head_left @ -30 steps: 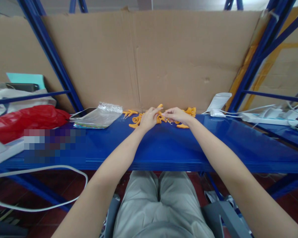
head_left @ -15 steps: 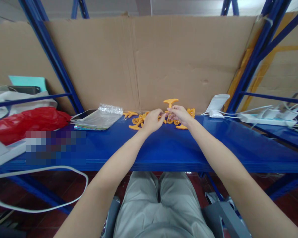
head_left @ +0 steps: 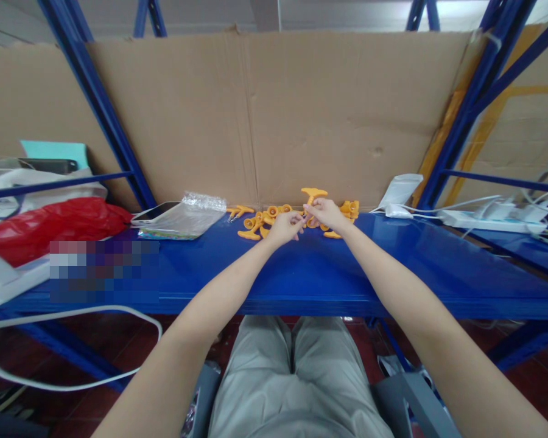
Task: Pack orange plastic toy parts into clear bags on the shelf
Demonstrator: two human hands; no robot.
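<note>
My right hand (head_left: pixel 326 214) is closed on a yellow T-handled corkscrew (head_left: pixel 314 193), whose handle points up above the fingers. The lower part of this corkscrew is mostly hidden by my fingers. My left hand (head_left: pixel 287 227) is just to the left, fingertips pinched close to the corkscrew's lower end; what they hold, if anything, is hidden. Around both hands lie several yellow corkscrew parts: a T-handled piece (head_left: pixel 250 233) beside my left wrist, ring-ended sleeves (head_left: pixel 273 211) behind it, and another handle (head_left: pixel 332 234) under my right hand. Handles with metal spirals (head_left: pixel 240 212) rest farther left.
The blue shelf (head_left: pixel 319 274) has a cardboard sheet (head_left: pixel 347 109) standing behind it. Left are a clear plastic bag (head_left: pixel 182 218), a phone-like dark item (head_left: pixel 158 212) and a red bag (head_left: pixel 59 225). Right are a white packet (head_left: pixel 402 193) and a power strip (head_left: pixel 491 222) with cables.
The T-handle in my right hand has come down slightly. My left hand has turned and shifted a little lower, its fingertips still near the right hand.
</note>
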